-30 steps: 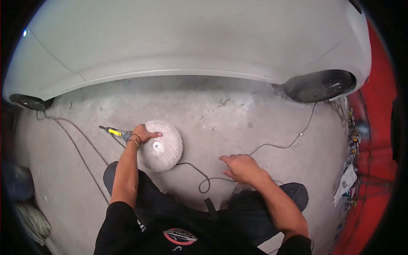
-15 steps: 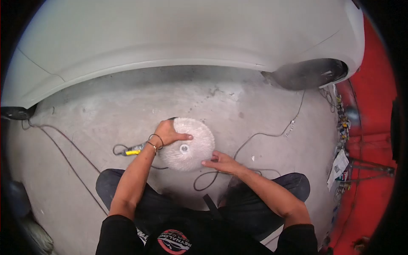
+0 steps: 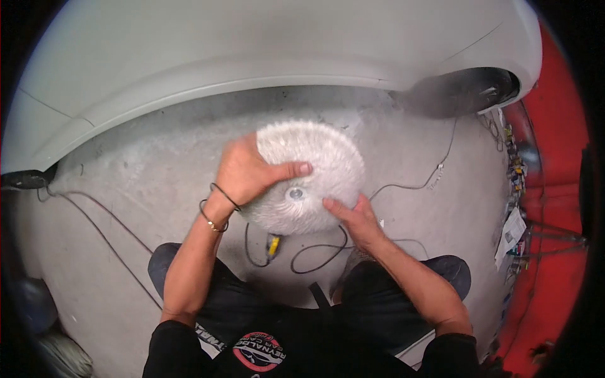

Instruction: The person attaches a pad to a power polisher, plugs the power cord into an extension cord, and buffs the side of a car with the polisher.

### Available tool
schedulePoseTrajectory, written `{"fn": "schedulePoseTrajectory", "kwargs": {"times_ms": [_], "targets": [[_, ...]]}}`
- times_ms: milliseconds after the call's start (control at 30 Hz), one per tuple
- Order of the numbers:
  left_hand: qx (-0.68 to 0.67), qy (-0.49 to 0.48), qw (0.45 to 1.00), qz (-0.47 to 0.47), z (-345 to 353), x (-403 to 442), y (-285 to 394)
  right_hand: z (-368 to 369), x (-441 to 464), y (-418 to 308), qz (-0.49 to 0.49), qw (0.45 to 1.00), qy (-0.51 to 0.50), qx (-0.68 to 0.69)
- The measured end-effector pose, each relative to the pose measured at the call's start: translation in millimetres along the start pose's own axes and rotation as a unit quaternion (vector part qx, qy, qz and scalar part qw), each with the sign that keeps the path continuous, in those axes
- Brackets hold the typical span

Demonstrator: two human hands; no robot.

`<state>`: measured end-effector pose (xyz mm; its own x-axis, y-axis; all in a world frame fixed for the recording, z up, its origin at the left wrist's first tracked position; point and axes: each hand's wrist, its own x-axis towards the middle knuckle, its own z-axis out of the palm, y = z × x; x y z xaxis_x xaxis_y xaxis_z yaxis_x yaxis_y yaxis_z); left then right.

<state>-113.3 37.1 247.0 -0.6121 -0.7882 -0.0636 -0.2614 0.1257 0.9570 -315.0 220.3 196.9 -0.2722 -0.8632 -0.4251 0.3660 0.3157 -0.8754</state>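
A round, white woolly polishing pad (image 3: 321, 148) with a pale metal centre is held up over the floor, its fluffy face toward me. My left hand (image 3: 247, 167) grips its left edge, thumb laid across the face and the other fingers hidden behind. At the lower right edge, my right hand (image 3: 358, 217) holds the pad with its thumb on the face; its other fingers are mostly hidden. Below the pad, part of a power tool with a yellow section (image 3: 273, 246) shows, and a dark cord (image 3: 296, 268) runs from it. Most of the tool is hidden behind the pad.
A white car body (image 3: 252, 44) spans the far side, with a dark wheel (image 3: 466, 91) at right. Cables (image 3: 101, 236) lie on the grey floor (image 3: 94, 277) at left. Along the red wall (image 3: 561, 189) stand several small items and a paper sheet (image 3: 512, 233).
The pad has risen closer to me and shifted right. The tool behind it has swung from the left to below the pad. My right hand has moved from the pad's edge onto its face.
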Motion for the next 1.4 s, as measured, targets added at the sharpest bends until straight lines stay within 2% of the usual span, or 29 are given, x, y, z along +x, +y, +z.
{"fn": "schedulePoseTrajectory", "kwargs": {"times_ms": [33, 67, 100, 133, 200, 233, 267, 333, 400, 433, 567, 667, 733, 767, 800, 867, 900, 933, 967, 1000, 1100, 1167, 1200, 1233, 1267, 1300, 1333, 1400], "targets": [[-0.011, 0.022, 1.000, 0.003, -9.9, -3.1, 19.7, 8.3, -0.5, -18.9, 0.002, 1.000, -0.002, 0.003], [-0.011, 0.024, 1.000, 0.002, -18.0, -10.2, 39.5, 16.3, -2.4, -42.0, -0.049, 0.999, -0.009, 0.011], [-0.060, 0.067, 0.995, 0.046, -24.6, -18.7, 58.0, 24.5, -7.6, -62.7, -0.099, 0.995, -0.018, 0.017], [-0.109, 0.109, 0.984, 0.090, -28.1, -23.9, 66.8, 33.1, -16.3, -81.2, -0.098, 0.995, -0.021, 0.015], [-0.182, 0.110, 0.964, 0.160, -58.6, -20.5, 32.9, 46.0, -35.3, -115.2, -0.185, 0.981, -0.032, 0.049], [-0.467, 0.026, 0.865, 0.183, -48.5, -17.3, 45.6, 50.1, -41.7, -128.3, -0.190, 0.980, -0.033, 0.049], [-0.474, 0.096, 0.870, 0.093, -54.0, -18.4, 33.4, 53.5, -46.8, -141.2, -0.207, 0.975, -0.024, 0.077], [-0.540, -0.030, 0.832, 0.122, -37.8, -5.7, 2.2, 48.8, -47.4, -156.5, -0.236, 0.966, -0.010, 0.107], [-0.387, 0.023, 0.919, 0.077, 11.4, -14.8, -64.3, 37.8, -39.8, -165.5, -0.190, 0.950, -0.040, 0.244], [-0.389, 0.023, 0.917, 0.081, 15.2, -13.4, -73.1, 40.0, -43.5, -169.0, -0.195, 0.946, -0.033, 0.256], [-0.533, -0.060, 0.844, 0.010, 112.1, -56.3, -88.0, 32.3, -53.8, -169.3, -0.222, 0.948, -0.047, 0.223], [-0.624, -0.117, 0.772, -0.043, 123.8, -55.1, -107.4, 48.4, -49.6, -180.1, -0.275, 0.934, -0.052, 0.221], [-0.683, -0.144, 0.712, -0.079, 123.3, -53.8, -95.5, 51.9, -48.5, -196.7, -0.326, 0.938, -0.104, 0.054], [-0.620, -0.191, 0.761, 0.021, 113.1, -52.8, -77.5, 50.4, -42.4, -198.4, -0.318, 0.940, -0.112, 0.057], [-0.543, -0.235, 0.796, 0.123, 90.4, -45.9, -30.0, 49.4, -41.0, -194.8, -0.321, 0.938, -0.116, 0.057], [-0.449, -0.132, 0.877, 0.110, 58.7, -25.3, -57.1, 45.1, -30.0, -182.5, -0.325, 0.938, -0.122, 0.006], [-0.453, -0.073, 0.877, 0.142, 34.6, -25.6, -40.8, 30.9, -17.1, -165.5, -0.303, 0.939, -0.159, -0.032], [-0.500, -0.033, 0.853, 0.143, 7.0, -27.8, -25.4, 37.4, -20.0, -156.5, -0.283, 0.940, -0.169, -0.087], [-0.614, 0.057, 0.771, 0.156, 4.8, -26.0, -5.7, 46.6, -26.0, -145.4, -0.264, 0.938, -0.178, -0.140], [-0.431, 0.198, 0.859, 0.192, -20.7, -30.7, -19.5, 56.7, -28.3, -134.6, -0.287, 0.910, -0.178, -0.241], [-0.298, 0.365, 0.835, 0.285, -60.4, -62.9, 92.9, 109.6, -29.5, -107.6, -0.374, 0.788, -0.114, -0.476], [-0.206, 0.471, 0.814, 0.270, -72.8, -82.8, 117.3, 152.1, -20.2, -99.9, -0.499, 0.721, -0.045, -0.479], [-0.152, 0.506, 0.810, 0.255, -76.7, -92.0, 124.5, 174.8, -19.3, -104.5, -0.511, 0.727, -0.022, -0.459], [-0.165, 0.481, 0.814, 0.281, -81.6, -101.9, 124.7, 196.5, -12.6, -106.7, -0.559, 0.720, 0.000, -0.412], [-0.175, 0.456, 0.817, 0.305, -87.4, -113.3, 123.3, 214.7, -14.5, -110.0, -0.539, 0.739, 0.028, -0.403], [-0.188, 0.422, 0.819, 0.340, -93.1, -120.6, 126.1, 224.3, -14.0, -106.4, -0.537, 0.746, 0.010, -0.393], [-0.204, 0.350, 0.838, 0.365, -108.3, -127.8, 116.7, 227.4, -17.1, -97.2, -0.533, 0.754, -0.008, -0.384], [-0.340, 0.108, 0.824, 0.440, -127.4, -116.6, 88.4, 230.2, -29.5, -75.5, -0.449, 0.800, -0.110, -0.381]]}}
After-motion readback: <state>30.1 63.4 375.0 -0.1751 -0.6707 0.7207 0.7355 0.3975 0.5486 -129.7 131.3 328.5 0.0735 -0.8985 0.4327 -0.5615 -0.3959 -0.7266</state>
